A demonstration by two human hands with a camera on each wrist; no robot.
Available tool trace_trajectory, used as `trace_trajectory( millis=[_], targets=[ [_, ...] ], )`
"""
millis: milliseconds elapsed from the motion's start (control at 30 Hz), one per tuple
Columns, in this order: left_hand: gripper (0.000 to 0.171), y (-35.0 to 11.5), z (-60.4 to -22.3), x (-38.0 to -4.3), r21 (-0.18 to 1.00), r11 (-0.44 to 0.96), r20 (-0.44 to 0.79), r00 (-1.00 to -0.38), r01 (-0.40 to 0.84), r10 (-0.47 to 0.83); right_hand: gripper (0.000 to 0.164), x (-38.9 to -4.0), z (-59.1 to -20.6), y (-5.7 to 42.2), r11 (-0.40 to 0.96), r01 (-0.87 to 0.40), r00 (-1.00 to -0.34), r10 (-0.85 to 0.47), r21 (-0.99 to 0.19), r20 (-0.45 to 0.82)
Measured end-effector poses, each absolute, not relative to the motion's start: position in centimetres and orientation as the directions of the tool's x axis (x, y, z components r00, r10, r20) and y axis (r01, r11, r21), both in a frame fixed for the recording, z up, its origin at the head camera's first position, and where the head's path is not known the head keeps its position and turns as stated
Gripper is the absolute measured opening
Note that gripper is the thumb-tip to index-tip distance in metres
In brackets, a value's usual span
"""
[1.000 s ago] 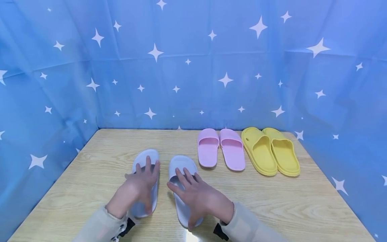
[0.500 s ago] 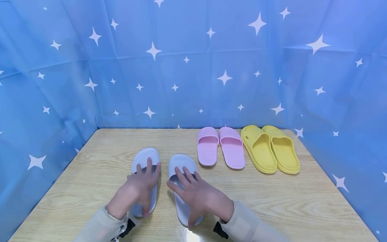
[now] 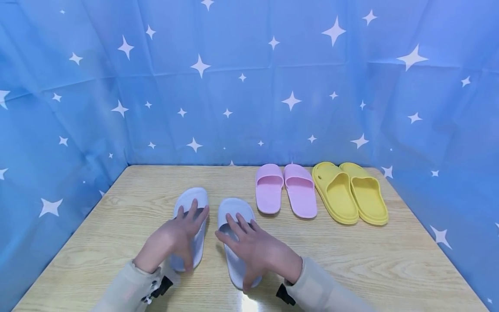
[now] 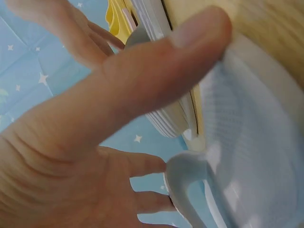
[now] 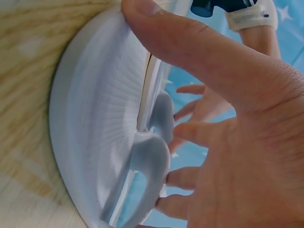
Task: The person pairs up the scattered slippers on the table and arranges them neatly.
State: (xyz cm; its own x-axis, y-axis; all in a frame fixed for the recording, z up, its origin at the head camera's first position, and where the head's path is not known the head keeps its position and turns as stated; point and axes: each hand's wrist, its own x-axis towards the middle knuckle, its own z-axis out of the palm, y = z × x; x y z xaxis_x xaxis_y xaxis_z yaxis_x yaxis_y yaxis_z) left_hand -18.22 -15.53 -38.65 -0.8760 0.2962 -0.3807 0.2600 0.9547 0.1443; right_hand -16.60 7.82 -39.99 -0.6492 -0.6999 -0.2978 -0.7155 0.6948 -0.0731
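Two pale lavender-grey slippers lie on the wooden table, toes pointing away from me. My left hand (image 3: 177, 236) is spread over the left slipper (image 3: 194, 197), fingers extended. In the left wrist view its fingertips touch the strap (image 4: 183, 173), and the thumb (image 4: 199, 31) reaches the heel edge. Over the right slipper (image 3: 235, 208) my right hand (image 3: 255, 251) lies likewise. The right wrist view has fingertips at the strap (image 5: 156, 154) and the thumb (image 5: 147, 19) against the heel end. Both hands cover much of the footbeds. A narrow gap separates the slippers.
Behind and to the right, a pair of pink slippers (image 3: 269, 199) stands side by side. A pair of yellow slippers (image 3: 339, 201) sits beside them, near the far right corner of the wooden table (image 3: 390, 260). A blue star-patterned curtain (image 3: 241, 99) encloses the back and sides.
The left slipper and my left hand have shifted slightly away from me and a little to the right. My right hand and its slipper have stayed nearly where they were.
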Motion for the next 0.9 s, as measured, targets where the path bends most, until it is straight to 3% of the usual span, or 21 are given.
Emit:
trace_trajectory(
  millis=[600,900],
  targets=[
    [0.154,-16.9,-39.2,-19.4,0.234,0.941,-0.377,-0.869,0.245,0.320,0.138,-17.6,-40.3,7.9,0.653,-0.740,-0.614,-0.754,-0.161,-0.233],
    [0.154,-16.8,-39.2,-19.6,0.237,0.941,-0.383,-0.867,0.242,0.319,0.134,-17.6,-40.6,8.1,0.643,-0.756,-0.610,-0.759,-0.119,-0.227]
  ],
)
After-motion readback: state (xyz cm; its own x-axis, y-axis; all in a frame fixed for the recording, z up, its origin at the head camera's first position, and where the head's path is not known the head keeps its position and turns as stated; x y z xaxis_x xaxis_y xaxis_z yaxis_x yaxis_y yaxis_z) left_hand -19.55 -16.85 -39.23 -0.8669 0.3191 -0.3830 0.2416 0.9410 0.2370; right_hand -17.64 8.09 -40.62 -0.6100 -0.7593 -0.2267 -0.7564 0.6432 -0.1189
